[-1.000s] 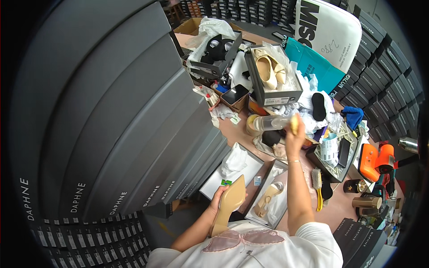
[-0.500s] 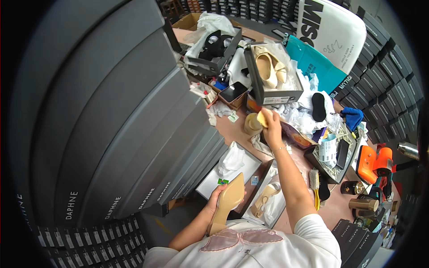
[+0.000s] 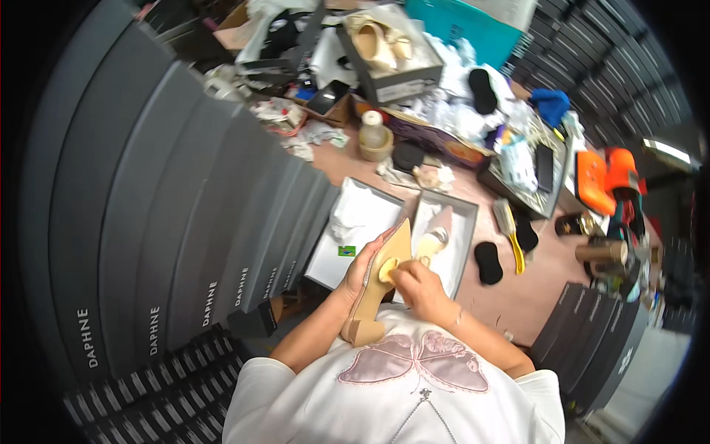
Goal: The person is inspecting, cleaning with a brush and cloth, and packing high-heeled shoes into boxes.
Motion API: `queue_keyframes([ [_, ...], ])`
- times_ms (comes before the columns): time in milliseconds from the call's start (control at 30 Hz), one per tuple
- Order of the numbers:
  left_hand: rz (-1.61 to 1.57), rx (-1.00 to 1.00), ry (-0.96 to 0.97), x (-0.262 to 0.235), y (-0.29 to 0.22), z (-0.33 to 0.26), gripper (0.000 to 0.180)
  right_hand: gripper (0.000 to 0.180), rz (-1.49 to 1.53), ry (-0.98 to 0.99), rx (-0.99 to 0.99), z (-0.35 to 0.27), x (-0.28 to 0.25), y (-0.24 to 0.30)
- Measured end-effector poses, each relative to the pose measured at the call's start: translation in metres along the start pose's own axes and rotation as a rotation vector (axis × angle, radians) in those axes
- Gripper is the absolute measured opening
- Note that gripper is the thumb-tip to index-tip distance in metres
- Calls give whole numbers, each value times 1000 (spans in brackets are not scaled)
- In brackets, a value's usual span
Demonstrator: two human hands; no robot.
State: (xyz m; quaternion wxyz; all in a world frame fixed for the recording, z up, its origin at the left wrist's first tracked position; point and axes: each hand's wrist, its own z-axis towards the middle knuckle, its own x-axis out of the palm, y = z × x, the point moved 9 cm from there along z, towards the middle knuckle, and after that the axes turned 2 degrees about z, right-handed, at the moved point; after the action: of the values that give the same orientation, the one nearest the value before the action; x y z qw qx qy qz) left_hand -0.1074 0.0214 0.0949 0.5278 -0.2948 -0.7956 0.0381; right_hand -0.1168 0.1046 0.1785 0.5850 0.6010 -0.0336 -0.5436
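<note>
Tall stack of dark grey shoe boxes [image 3: 185,222] fills the left side, each with white lettering near its lower end; more dark boxes [image 3: 592,340] stand at lower right. On the brown table [image 3: 532,296] just ahead of the person: an open box lid [image 3: 355,233] lined with white tissue, a small green-and-yellow label at its near corner, and beside it an open shoe box [image 3: 451,240] with a pale shoe [image 3: 436,233] inside. Farther back, an open box [image 3: 392,55] holding beige shoes; a teal bag [image 3: 458,18] behind it; a small bottle [image 3: 373,133] seated in a tape roll. Orange objects [image 3: 606,177] at far right. Left hand [image 3: 362,270] wraps around a tan heeled shoe [image 3: 377,285], sole facing up, block heel toward the person's chest, held above the near edges of the two open boxes. Right hand [image 3: 418,285] is closed narrow, fingertips pressing a small pale pad [image 3: 387,269] on the sole. Both forearms rise from the lower edge, elbows bent.
</note>
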Motion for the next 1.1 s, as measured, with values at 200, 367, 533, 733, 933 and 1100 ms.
queue_keyframes([
  [200,144,-51,85,30,21,9,52,8,-139,-230,93,-3,-42,-3],
  [367,174,-120,149,46,25,7,53,11,-267,-395,194,14,-59,-51],
  [533,195,-56,68,37,14,4,52,9,-101,-83,-51,1,-23,41],
  [733,174,0,-29,26,6,13,49,8,-248,-9,37,10,-6,11],
  [933,169,-5,3,14,13,14,52,11,-291,-80,164,20,-14,-36],
  [1100,164,-89,57,15,24,5,53,8,-217,-35,-113,0,-11,31],
])
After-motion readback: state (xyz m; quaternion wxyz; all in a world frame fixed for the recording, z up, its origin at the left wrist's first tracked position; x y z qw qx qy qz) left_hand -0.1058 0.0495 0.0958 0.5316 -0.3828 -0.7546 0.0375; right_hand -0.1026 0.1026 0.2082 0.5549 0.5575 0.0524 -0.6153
